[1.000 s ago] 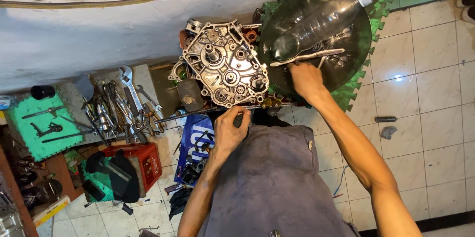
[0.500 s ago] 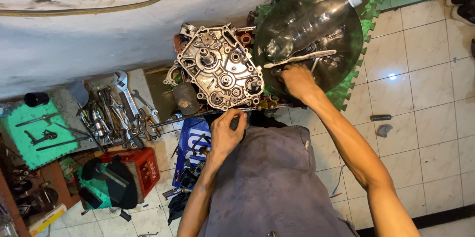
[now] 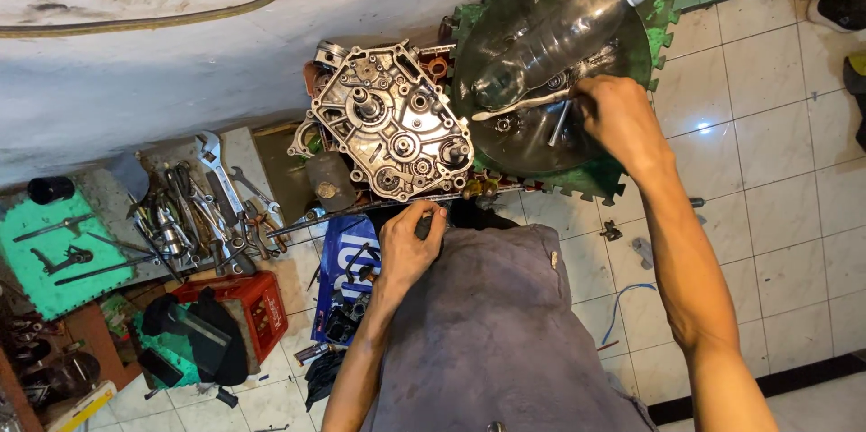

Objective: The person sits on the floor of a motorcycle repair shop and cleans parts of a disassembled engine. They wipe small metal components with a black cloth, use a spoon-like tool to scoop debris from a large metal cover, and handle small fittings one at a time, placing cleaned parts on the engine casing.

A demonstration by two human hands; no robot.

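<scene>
Head view: right hand (image 3: pixel 621 116) pinches a toothbrush (image 3: pixel 528 105) over the dark basin (image 3: pixel 541 139), left hand (image 3: pixel 408 243) clasps a small part; brush slip risks splashing.

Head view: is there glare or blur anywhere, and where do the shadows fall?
Head view: glare shines on the floor tiles beside the right hand and on the bottle in the basin; the engine case is sharp; the bottom-left corner lies in dim shadow; the wall line bends near the top edge.
</scene>
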